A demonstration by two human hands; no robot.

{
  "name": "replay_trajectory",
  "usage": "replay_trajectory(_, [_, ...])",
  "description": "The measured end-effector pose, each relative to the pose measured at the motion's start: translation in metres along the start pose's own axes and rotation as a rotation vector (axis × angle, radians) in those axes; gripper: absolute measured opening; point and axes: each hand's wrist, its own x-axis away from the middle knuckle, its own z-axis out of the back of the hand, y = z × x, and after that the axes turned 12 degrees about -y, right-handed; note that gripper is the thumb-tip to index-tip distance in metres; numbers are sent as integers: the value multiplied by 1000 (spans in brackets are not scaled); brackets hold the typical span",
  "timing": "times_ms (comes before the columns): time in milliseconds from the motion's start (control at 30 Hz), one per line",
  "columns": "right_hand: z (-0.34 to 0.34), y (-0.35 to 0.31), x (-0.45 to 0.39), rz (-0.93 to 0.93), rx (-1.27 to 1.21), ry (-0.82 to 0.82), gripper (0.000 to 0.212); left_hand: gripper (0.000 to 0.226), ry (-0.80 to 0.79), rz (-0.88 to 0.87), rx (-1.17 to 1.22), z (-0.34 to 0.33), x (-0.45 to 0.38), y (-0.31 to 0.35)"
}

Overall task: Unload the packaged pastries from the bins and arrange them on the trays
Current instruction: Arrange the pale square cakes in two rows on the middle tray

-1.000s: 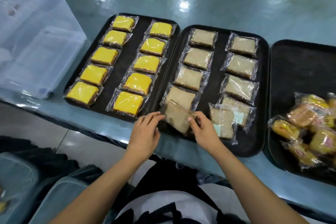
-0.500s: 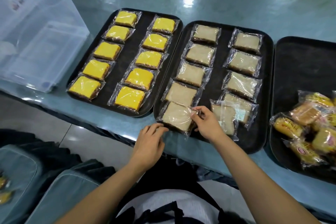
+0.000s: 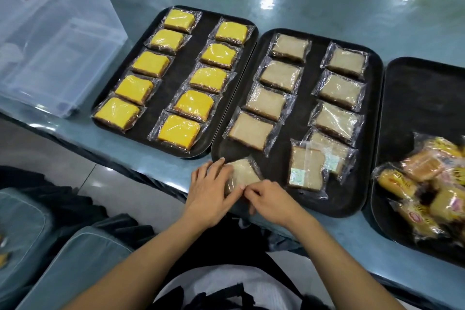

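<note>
You had both hands on 1 wrapped beige pastry [image 3: 242,173] at the near-left corner of the middle tray [image 3: 357,200]. Your left hand [image 3: 210,192] lay over its left edge with the fingers fairly straight, thumb along the near edge, pressing rather than gripping. Your right hand [image 3: 270,202] pinched the wrapper's near-right corner, so that grip was narrow and holding film. This hold looked meant to square the packet into slot 5 of the left column, below 4 laid packets.

The right column held 4 packets plus 1 loose packet [image 3: 305,167] lying across the lowest, probably next to be straightened. The left tray [image 3: 176,78] carried 10 yellow pastries in 2 columns. A heap of unsorted buns [image 3: 427,184] sat on the right tray [image 3: 422,98]. A clear bin [image 3: 50,40] stood on the surface [image 3: 327,2], contents unclear through the plastic.

Against 0.5 s before: the left hand had moved from the surface's edge onto the packet, and the packet sat nearer the tray's rim.
</note>
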Motion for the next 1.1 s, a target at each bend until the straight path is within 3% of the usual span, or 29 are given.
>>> replay_trajectory(100, [11,17,0,34,95,396,21,64,-14,-78,-156,3,-5,0])
replay_trajectory(167, [14,26,-1,149,243,513,10,57,-5,-149,-224,7,-11,-2])
replay_trajectory(267, [14,35,-9,251,478,514,38,45,31,-287,-339,15,-24,-6])
replay_trajectory(367, [16,36,-24,150,595,493,50,44,11,-382,-411,19,-36,-11])
replay_trajectory(467, [20,33,-35,32,611,419,57,55,-39,-393,-397,21,-44,-11])
replay_trajectory(567, [23,29,-37,12,567,386,64,57,16,-363,-348,23,-51,-8])
replay_trajectory(667, [25,31,-28,11,552,497,51,69,7,-346,-264,18,-58,-8])
replay_trajectory(800, [37,47,-3,-205,562,769,37,74,-53,-321,-205,13,-60,-12])
replay_trajectory(933, [47,72,17,-426,501,806,55,48,27,-275,-192,14,-54,1])
replay_trajectory(1100, [27,76,23,-504,503,713,82,52,-5,-288,-249,11,-55,23])
